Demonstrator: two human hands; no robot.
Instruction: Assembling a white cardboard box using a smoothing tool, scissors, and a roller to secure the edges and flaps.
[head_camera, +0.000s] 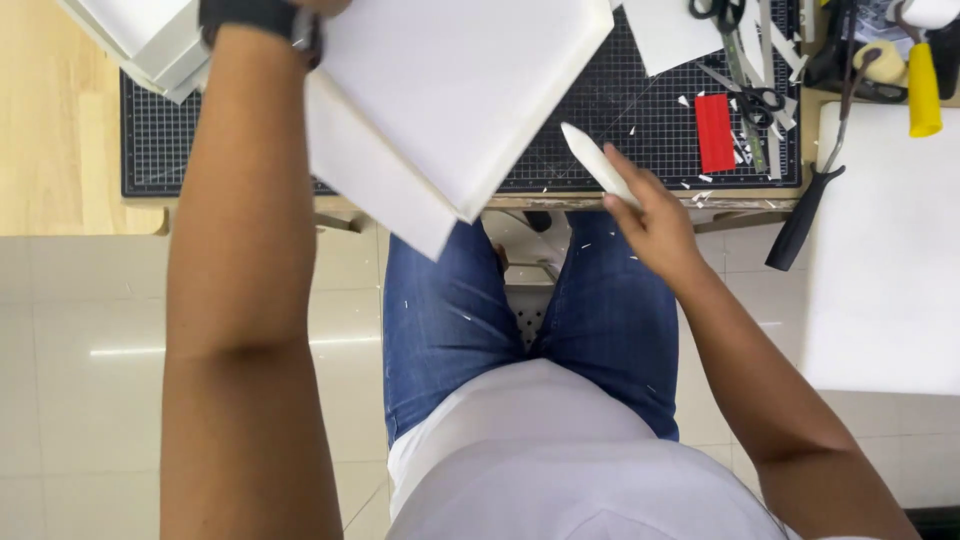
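The person sits at a bench (760, 200) that runs along the top of the frame, legs in blue jeans (450, 320) below its edge.

Left hand: mostly out of frame at the top edge, only the wrist with a black watch (255, 18) shows. Whether its fingers are closed cannot be told. The forearm reaches up the left half of the frame to a stack of white sheets (450, 90), which sits tilted at upper centre and overhangs the bench edge above the left thigh.

Right hand (650, 215): at centre right of the frame, fingers closed around a white folding tool (590, 155). The tool's pointed tip aims toward the upper left and lies just beside the right edge of the sheets, over the black cutting mat (620, 110). The two hands are well apart.

Cutting mat: gridded, covering the bench from upper left to upper right, strewn with small white paper scraps.

Items at upper right of the frame:
- a red rectangular piece (714, 132) on the mat
- scissors (765, 100) just beside the red piece, and a second pair (717, 12) at the top edge
- a loose white sheet (670, 35) near the top edge
- a black-handled tool (805, 215) overhanging the bench edge
- a yellow-handled tool (922, 90) at the far right

A large white board (885, 260) fills the right edge of the frame. More white sheets (150, 35) lie at the upper left corner. Pale floor tiles (90, 330) show below the bench
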